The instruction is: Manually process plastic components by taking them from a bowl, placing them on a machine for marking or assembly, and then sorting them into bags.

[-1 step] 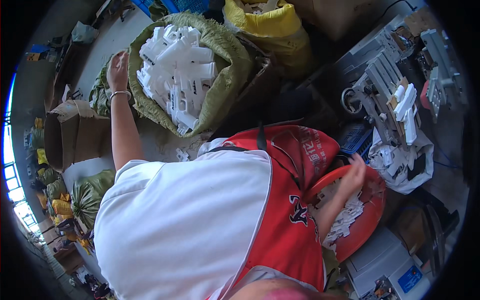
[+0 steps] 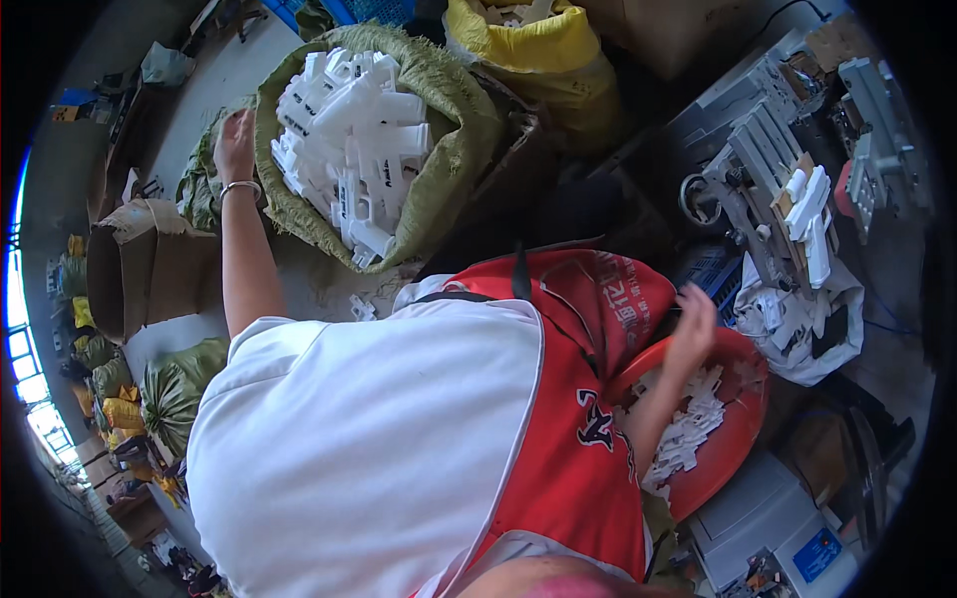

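**Inspector:** Head view, left side first. What is the left hand doing?

**Assistant:** The left hand (image 2: 235, 145) is reaching far out to the left rim of the green woven sack (image 2: 454, 149). It is resting against the sack's edge, fingers loosely spread, palm turned away from the camera. I cannot tell whether it is pinching the fabric. A thin bracelet (image 2: 240, 186) is sitting on the wrist.

**Inspector:** Contents of that sack?

**Assistant:** It is brimming with white plastic parts (image 2: 349, 149), heaped up to the rim, just right of the hand.

**Inspector:** And the right hand?

**Assistant:** The right hand (image 2: 693, 324) is hovering at the far rim of the red basin (image 2: 733, 448), fingers curled loosely. Whether it is gripping anything, I cannot tell. More small white pieces (image 2: 688, 434) are lying in the basin, near side of the hand.

**Inspector:** Surroundings?

**Assistant:** A grey metal machine (image 2: 758, 169) is standing far right, with a white part (image 2: 812, 224) sitting on it. A yellow sack (image 2: 538, 50) is standing at the far edge, right of the green one. A cardboard box (image 2: 130, 264) is lying open on the left. The person is wearing a white shirt (image 2: 369, 448) under a red apron (image 2: 588, 399).
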The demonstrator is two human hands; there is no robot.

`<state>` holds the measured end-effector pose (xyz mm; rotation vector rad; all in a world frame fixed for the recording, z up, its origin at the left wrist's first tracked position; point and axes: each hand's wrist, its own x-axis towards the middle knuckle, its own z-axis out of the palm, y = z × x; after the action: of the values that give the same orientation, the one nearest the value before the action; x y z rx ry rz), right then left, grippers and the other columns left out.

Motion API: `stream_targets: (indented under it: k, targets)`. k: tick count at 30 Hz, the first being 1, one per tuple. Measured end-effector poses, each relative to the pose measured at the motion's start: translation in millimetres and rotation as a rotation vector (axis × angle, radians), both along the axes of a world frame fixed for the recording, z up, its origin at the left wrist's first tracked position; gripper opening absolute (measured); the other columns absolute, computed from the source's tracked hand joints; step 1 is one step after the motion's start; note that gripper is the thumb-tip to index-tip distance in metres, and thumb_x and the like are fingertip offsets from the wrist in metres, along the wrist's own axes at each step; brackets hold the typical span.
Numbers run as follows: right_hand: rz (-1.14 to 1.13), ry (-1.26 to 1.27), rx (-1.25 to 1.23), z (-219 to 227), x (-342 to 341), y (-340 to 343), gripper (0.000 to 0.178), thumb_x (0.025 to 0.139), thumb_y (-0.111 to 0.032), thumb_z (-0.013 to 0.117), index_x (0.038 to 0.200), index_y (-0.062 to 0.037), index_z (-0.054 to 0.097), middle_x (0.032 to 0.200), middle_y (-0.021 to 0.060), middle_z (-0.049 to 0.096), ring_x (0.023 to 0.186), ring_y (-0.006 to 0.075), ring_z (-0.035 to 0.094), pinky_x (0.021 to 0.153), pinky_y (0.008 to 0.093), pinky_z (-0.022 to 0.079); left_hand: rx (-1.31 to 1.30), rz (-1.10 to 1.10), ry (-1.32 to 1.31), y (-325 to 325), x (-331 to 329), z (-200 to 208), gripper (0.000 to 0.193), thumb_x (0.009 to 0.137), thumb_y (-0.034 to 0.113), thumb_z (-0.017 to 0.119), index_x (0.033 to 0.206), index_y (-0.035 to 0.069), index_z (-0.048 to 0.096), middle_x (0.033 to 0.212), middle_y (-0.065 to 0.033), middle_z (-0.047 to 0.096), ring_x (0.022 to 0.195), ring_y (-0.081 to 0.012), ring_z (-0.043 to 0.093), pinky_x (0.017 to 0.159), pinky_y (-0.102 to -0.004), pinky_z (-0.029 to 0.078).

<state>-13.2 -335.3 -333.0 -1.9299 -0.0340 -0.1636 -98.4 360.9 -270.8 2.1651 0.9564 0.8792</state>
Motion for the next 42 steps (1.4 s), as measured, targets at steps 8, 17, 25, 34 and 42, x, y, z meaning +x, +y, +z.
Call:
stream_targets:
  k: [8,17,25,34,42]
  targets:
    - [0.635,0.053,-0.425,40.3,60.1,261.1,0.055,0.080,-0.048,0.060,0.112,-0.0046,0.050,0.096,0.0179,0.066,0.087,0.0366,0.064,0.074,0.0441,0.050,0.023,0.308,0.549,38.7,-29.2,-86.1,0.087,0.068,0.067,0.061,0.122,0.000,0.051,0.119,-0.0215,0.058,0.112,-0.0358,0.055,0.095,-0.0395,0.041]
    - [0.414,0.264,0.721,19.5,130.0,321.7,0.031,0.091,-0.021,0.047,0.109,0.0019,0.057,0.104,0.0107,0.060,0.088,0.0196,0.058,0.077,0.0332,0.048,0.082,0.198,0.105,63.4,-21.9,-80.9,0.022,0.088,0.022,0.053,0.096,0.004,0.063,0.083,-0.0178,0.063,0.075,-0.0280,0.059,0.073,-0.0340,0.046]
    - [0.289,0.107,1.080,144.3,183.4,301.1,0.022,0.086,-0.013,0.052,0.097,0.0045,0.059,0.092,0.0119,0.060,0.081,0.0211,0.061,0.073,0.0330,0.050,-0.317,0.115,-0.487,-17.0,-62.1,4.7,0.016,0.092,0.009,0.049,0.101,0.002,0.060,0.089,-0.0006,0.061,0.075,-0.0105,0.054,0.068,-0.0249,0.045]
    - [0.224,0.216,0.959,90.4,174.2,248.8,0.033,0.088,-0.024,0.047,0.108,0.0017,0.056,0.104,0.0143,0.060,0.098,0.0277,0.059,0.089,0.0381,0.046,-0.567,0.192,-0.749,-2.8,-89.0,-14.8,0.009,0.092,0.008,0.051,0.098,0.005,0.058,0.090,-0.0024,0.062,0.078,-0.0115,0.057,0.067,-0.0272,0.048]
    - [0.104,0.552,0.866,24.9,225.1,252.9,0.020,0.090,-0.021,0.054,0.102,-0.0055,0.057,0.094,0.0074,0.060,0.082,0.0206,0.061,0.063,0.0364,0.053,-0.631,0.253,-0.568,8.8,-71.4,-14.2,0.014,0.092,0.014,0.052,0.098,0.004,0.060,0.092,-0.0037,0.063,0.080,-0.0116,0.057,0.071,-0.0257,0.046]
